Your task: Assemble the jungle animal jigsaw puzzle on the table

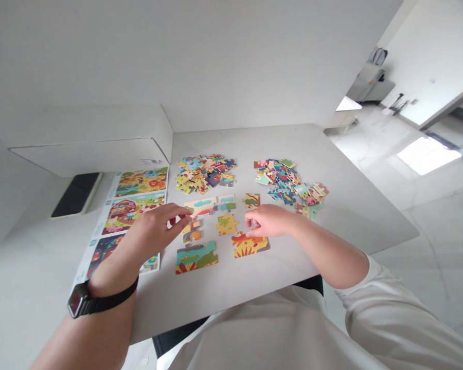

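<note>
My left hand [154,231], with a black watch on the wrist, reaches in from the left; its thumb and fingers pinch a small puzzle piece [191,210] beside a joined strip of pieces [202,206]. My right hand [268,221] rests on the white table [278,272] with curled fingers, its tips touching the top edge of an orange and yellow joined piece [249,245]. Between the hands lie a yellow piece [226,224] and a smaller one [192,232]. A teal and green joined section [196,256] lies nearer me.
Two heaps of loose colourful pieces sit farther back, one in the middle [204,173] and one at the right [287,185]. A printed picture sheet [129,210] lies at the left, a dark phone [76,194] beyond it, and a white box [96,139] behind.
</note>
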Action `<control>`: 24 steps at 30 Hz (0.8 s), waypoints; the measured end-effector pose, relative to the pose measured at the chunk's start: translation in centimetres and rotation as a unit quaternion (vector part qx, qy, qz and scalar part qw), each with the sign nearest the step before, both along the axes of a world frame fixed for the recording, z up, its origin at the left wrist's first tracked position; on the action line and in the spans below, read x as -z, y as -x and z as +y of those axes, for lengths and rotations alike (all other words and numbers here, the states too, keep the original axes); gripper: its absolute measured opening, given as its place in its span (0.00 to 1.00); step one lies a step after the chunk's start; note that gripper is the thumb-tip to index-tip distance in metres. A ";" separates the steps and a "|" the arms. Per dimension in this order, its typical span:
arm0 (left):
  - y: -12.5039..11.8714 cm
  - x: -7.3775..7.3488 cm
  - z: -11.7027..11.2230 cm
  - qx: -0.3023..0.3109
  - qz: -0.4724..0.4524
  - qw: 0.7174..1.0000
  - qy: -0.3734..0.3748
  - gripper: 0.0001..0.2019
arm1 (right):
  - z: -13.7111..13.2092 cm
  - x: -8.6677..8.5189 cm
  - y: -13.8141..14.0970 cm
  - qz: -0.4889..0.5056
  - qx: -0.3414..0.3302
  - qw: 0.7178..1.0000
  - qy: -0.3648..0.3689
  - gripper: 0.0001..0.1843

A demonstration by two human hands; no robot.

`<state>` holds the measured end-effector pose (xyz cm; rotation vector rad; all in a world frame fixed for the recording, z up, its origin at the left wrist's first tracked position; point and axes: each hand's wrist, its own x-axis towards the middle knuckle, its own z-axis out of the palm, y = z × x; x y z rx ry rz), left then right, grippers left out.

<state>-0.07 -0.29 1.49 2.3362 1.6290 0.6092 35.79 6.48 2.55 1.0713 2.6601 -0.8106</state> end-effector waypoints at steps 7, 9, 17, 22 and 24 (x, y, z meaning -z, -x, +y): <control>0.0 0.4 0.2 -0.012 0.015 1.000 0.024 0.20 | 1.3 -0.5 -1.5 0.094 0.074 0.993 -0.004 0.05; -0.1 0.3 0.2 -0.012 0.016 0.999 0.025 0.20 | 1.9 -0.6 -2.3 0.111 0.078 0.991 -0.009 0.04; -0.4 -0.2 0.3 -0.009 0.009 1.000 0.012 0.22 | 8.4 -1.5 -13.6 0.213 0.389 0.880 -0.170 0.12; -0.4 0.5 0.5 -0.002 0.022 1.000 0.018 0.21 | 11.0 -0.3 -19.8 0.087 0.518 0.828 -0.198 0.13; -0.2 0.8 0.6 -0.001 0.028 0.999 0.018 0.21 | 11.2 0.2 -20.5 0.039 0.517 0.838 -0.173 0.12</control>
